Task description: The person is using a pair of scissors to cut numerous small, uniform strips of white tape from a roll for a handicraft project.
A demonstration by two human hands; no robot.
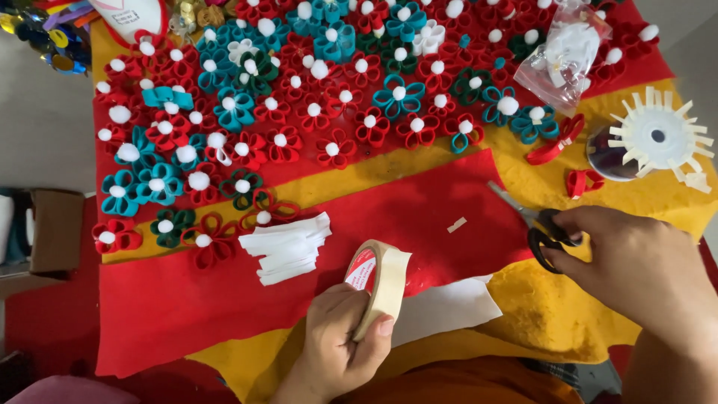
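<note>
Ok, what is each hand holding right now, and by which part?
Left hand pinches the tape roll by its lower rim. Right hand grips the scissors at their black handles.

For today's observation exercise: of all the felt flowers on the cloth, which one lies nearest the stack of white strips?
The red-and-green flower with a white pompom centre, just upper-left of the stack of white strips; the others lie farther off.

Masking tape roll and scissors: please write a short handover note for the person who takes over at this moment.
Left hand: holds the masking tape roll upright, thumb on its outer edge.
Right hand: rests on the black-handled scissors, which lie on the felt, blades pointing up-left.
Done: a pile of cut white strips lies on the red felt; many ribbon flowers with white pompoms fill the far side.
A white paper sheet lies beside the roll, one small tape scrap further up.
Left: cannot tell.
</note>
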